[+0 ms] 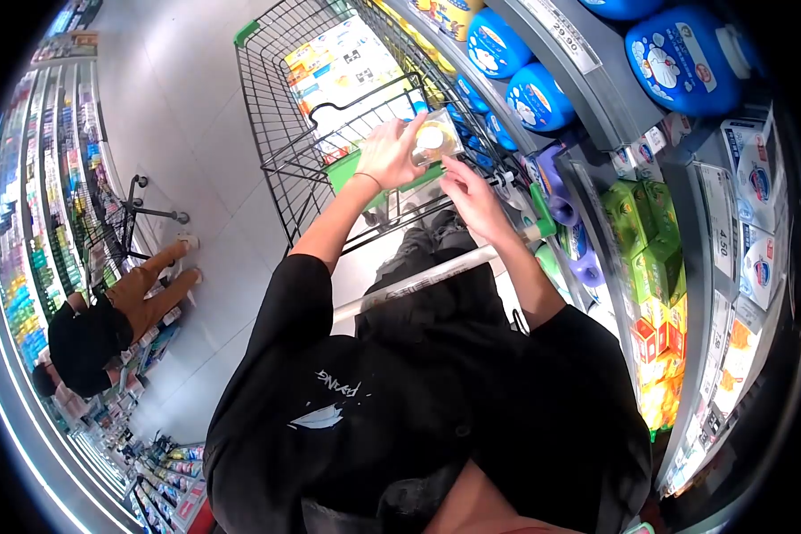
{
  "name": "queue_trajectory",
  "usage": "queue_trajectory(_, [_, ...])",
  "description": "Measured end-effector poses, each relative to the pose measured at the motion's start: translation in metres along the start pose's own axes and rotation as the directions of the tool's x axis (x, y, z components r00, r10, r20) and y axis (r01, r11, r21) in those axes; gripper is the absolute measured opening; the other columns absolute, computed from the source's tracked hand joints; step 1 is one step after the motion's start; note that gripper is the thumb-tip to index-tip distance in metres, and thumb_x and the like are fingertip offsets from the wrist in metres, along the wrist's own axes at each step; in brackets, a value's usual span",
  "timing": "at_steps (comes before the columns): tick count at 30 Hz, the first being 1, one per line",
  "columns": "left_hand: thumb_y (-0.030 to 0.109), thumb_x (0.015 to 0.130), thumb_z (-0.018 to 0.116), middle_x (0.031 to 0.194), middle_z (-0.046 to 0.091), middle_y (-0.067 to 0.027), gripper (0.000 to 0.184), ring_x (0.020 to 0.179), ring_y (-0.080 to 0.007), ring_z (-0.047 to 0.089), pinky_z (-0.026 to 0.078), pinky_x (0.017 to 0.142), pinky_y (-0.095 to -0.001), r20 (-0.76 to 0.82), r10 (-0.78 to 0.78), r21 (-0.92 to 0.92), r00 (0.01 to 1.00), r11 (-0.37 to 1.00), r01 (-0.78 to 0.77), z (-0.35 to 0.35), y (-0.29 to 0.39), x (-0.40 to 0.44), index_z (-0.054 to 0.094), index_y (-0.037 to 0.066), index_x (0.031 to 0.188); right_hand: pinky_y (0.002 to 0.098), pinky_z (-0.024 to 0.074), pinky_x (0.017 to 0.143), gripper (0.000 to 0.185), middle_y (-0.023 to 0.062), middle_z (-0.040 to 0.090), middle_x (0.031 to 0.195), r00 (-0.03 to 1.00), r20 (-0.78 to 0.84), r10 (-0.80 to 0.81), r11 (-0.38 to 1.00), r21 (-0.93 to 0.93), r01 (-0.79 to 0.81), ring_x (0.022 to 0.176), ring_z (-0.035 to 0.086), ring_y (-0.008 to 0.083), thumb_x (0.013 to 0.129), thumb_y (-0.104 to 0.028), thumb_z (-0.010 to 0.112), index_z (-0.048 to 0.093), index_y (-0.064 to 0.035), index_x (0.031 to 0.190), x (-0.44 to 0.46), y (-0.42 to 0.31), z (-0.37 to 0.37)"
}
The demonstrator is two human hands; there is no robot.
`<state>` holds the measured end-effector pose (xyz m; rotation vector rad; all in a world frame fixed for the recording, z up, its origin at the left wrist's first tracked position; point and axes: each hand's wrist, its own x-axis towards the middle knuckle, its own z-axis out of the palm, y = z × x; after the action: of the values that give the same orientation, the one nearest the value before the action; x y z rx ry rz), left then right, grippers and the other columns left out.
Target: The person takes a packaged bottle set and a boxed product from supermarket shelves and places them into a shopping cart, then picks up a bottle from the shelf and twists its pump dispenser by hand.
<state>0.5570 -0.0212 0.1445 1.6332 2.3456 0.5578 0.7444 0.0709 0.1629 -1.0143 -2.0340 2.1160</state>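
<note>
Holding, left hand [388, 156]: one small clear pack [440, 133], a round white-and-yellow form visible inside, gripped between my thumb and fingers above the near end of the shopping cart [343, 169]. Right hand [472, 198]: fingers bent, tips at the pack's near edge — whether they grip it or only brush it, I cannot tell. Left wrist: one thin band [366, 179]. Below my forearms: one pale handle bar [418, 285], green at its right end. Beyond my hands, within the cart's wire outline: one brightly printed panel [347, 67], wording unreadable to me. Right side, shelved: large blue bottles [541, 96]; green packs [643, 227], lower and nearer; a price label [562, 36] reading 29.90. Left side, across the pale floor [196, 178]: another person [89, 343] — black top, brown trousers — beside a second cart [125, 214].
</note>
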Motion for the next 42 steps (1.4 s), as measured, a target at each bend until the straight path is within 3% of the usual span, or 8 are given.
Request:
queue_trajectory(4, [0.032,0.061,0.077,0.111,0.055,-0.0179,0.093,0.098,-0.038,0.056,0.047,0.086,-0.0463,0.008,-0.003,-0.019,1.0,1.0,0.003,0.014,-0.004,0.015,0.037,0.021,0.145,0.0318,0.0513,0.071,0.048,0.0162,0.068,0.101,0.999,0.021,-0.033,0.99,-0.134,0.035,0.076,0.067,0.0188,0.091,-0.028,0.06,0.052,-0.0057,0.133,0.0,-0.006,-0.01])
queue_trajectory(5, [0.032,0.062,0.077,0.111,0.055,-0.0178,0.093,0.098,-0.0383,0.056,0.047,0.087,-0.0463,0.013,-0.014,-0.014,1.0,1.0,0.014,0.015,-0.005,0.019,0.037,0.021,0.145,0.0316,0.0503,0.063,0.046,0.0137,0.067,0.093,0.996,0.003,-0.086,0.987,-0.133,0.086,0.061,0.063,0.0159,0.091,-0.027,0.06,0.053,-0.006,0.132,0.001,-0.005,-0.011])
queue_trajectory(8, [0.033,0.063,0.077,0.112,0.055,-0.0188,0.093,0.1,-0.0386,0.056,0.046,0.09,-0.0456,0.037,-0.063,0.011,0.997,0.998,0.063,0.012,-0.002,0.026,0.037,0.02,0.145,0.0328,0.0515,0.071,0.045,0.016,0.067,0.103,0.996,0.023,-0.089,0.978,-0.188,0.092,0.073,0.067,0.0213,0.091,-0.028,0.059,0.055,-0.0051,0.13,0.004,-0.006,-0.018])
queue_trajectory(11, [0.033,0.063,0.076,0.113,0.055,-0.0196,0.092,0.101,-0.0385,0.056,0.045,0.093,-0.0454,0.055,-0.09,-0.001,0.994,0.996,0.09,0.01,-0.003,0.034,0.037,0.018,0.145,0.0349,0.0496,0.086,0.044,0.0179,0.063,0.116,0.985,-0.005,-0.172,0.945,-0.285,0.163,0.096,0.066,0.0282,0.09,-0.028,0.059,0.057,-0.0037,0.127,0.009,-0.003,-0.021])
queue_trajectory(14, [0.033,0.064,0.076,0.114,0.055,-0.0199,0.091,0.103,-0.0385,0.056,0.044,0.095,-0.0455,0.094,-0.112,-0.012,0.989,0.993,0.113,0.007,0.0,0.04,0.037,0.017,0.145,0.0368,0.0433,0.099,0.044,0.0187,0.058,0.127,0.978,0.024,-0.205,0.913,-0.354,0.201,0.116,0.057,0.0321,0.091,-0.029,0.058,0.058,-0.0018,0.125,0.018,0.007,-0.022])
queue_trajectory(29, [0.036,0.064,0.081,0.124,0.05,-0.0225,0.099,0.116,-0.0395,0.049,0.039,0.101,-0.047,0.141,-0.09,0.015,0.986,0.996,0.089,0.018,-0.011,0.055,0.03,0.018,0.147,0.0394,0.0423,0.101,0.044,0.0179,0.055,0.131,0.991,0.106,-0.088,0.875,-0.467,0.127,0.117,0.056,0.0334,0.092,-0.031,0.053,0.057,-0.0012,0.125,0.021,-0.002,-0.014])
queue_trajectory(35, [0.037,0.066,0.082,0.137,0.045,-0.0222,0.094,0.123,-0.0405,0.047,0.037,0.105,-0.0464,0.05,-0.061,0.152,0.997,0.987,0.053,0.023,-0.007,0.051,0.035,0.022,0.146,0.04,0.0425,0.1,0.043,0.0163,0.058,0.127,0.992,0.112,-0.067,0.841,-0.529,0.116,0.116,0.056,0.0329,0.092,-0.031,0.051,0.056,-0.0029,0.125,0.016,-0.009,-0.013])
queue_trajectory(42, [0.035,0.071,0.079,0.14,0.045,-0.02,0.086,0.125,-0.0391,0.047,0.035,0.106,-0.0472,0.005,-0.071,0.175,0.997,0.982,0.069,0.025,-0.003,0.047,0.038,0.019,0.144,0.0405,0.0431,0.099,0.042,0.0159,0.059,0.125,0.992,0.115,-0.046,0.838,-0.536,0.101,0.115,0.056,0.0327,0.092,-0.031,0.051,0.056,-0.0047,0.125,0.017,-0.009,-0.013])
